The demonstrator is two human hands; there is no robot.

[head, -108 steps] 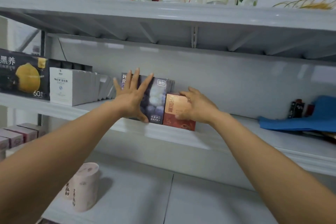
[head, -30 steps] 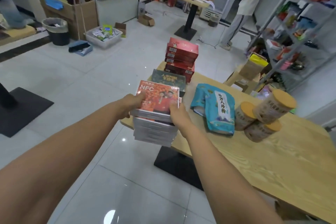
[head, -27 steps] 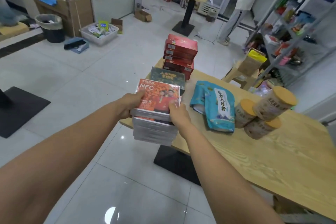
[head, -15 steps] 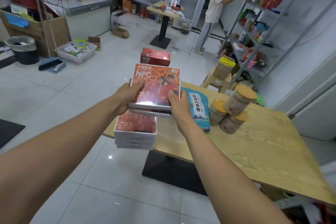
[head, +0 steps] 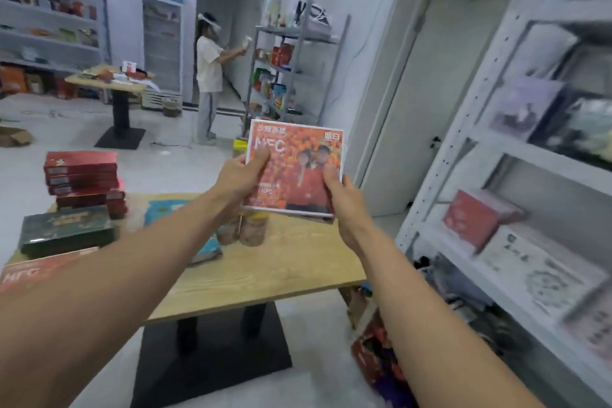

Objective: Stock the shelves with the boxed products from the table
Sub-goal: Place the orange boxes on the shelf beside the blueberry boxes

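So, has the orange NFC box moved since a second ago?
Yes. The orange NFC box rose off its stack, above the table, in the left hand and right hand.

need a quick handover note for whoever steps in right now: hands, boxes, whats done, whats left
Hands: left grip holds the orange NFC box by its left edge; right grip holds the right edge, thumbs on the front.
Where: the box is in the air above the table, front toward the camera. On the table: red box stack, dark green box, another NFC box.
Done: one box is lifted off the table.
Left: set it on the white shelf unit to the right, then move the other boxes.
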